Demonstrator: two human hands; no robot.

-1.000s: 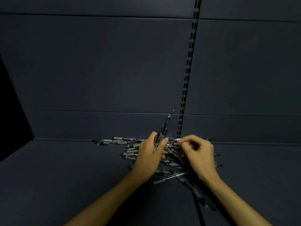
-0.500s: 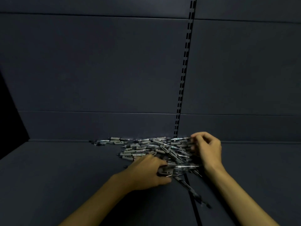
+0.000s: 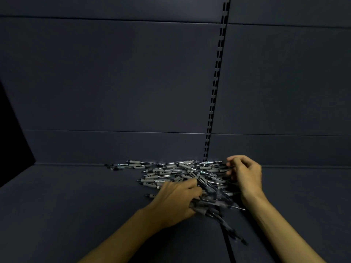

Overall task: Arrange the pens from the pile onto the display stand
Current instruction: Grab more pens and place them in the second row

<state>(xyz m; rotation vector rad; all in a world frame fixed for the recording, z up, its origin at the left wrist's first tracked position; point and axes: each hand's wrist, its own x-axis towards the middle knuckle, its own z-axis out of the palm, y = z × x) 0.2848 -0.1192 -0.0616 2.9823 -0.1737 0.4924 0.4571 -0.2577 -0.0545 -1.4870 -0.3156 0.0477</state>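
While the pile of pens (image 3: pixel 182 175) lies on the dark shelf (image 3: pixel 76 205) just left of the slotted upright (image 3: pixel 216 88), most barrels run crosswise to the arms. Nearest the pile's front edge, the left hand (image 3: pixel 176 202) curls round several pens; the right hand (image 3: pixel 245 175), at the pile's right rim, pinches one end. No display stand shows. Dim light blurs individual pens, and how many each hand holds is unclear.
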